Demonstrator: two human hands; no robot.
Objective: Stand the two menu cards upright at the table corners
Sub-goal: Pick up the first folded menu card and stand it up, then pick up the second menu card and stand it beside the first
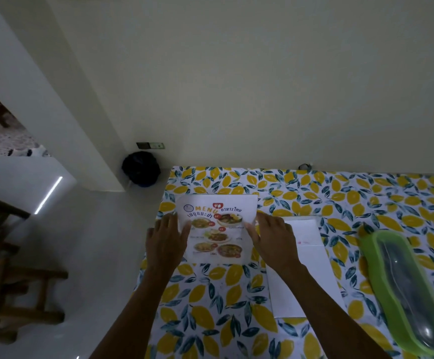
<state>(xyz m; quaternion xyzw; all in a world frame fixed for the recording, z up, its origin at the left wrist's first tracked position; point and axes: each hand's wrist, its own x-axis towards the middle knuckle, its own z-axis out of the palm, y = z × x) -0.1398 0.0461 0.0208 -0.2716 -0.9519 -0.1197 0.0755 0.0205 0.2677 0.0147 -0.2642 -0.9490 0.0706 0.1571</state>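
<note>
A printed menu card (217,226) with food pictures stands near the far left corner of the table (210,307), its face turned toward me. My left hand (166,239) grips its left edge and my right hand (273,237) grips its right edge. A second card (304,265) lies flat and white side up just to the right, partly hidden under my right forearm.
A green lidded cutlery box (407,288) lies at the table's right. The table, covered in a lemon-print cloth, meets the wall at the back. On the floor to the left are a dark bag (140,168) and wooden furniture (21,294).
</note>
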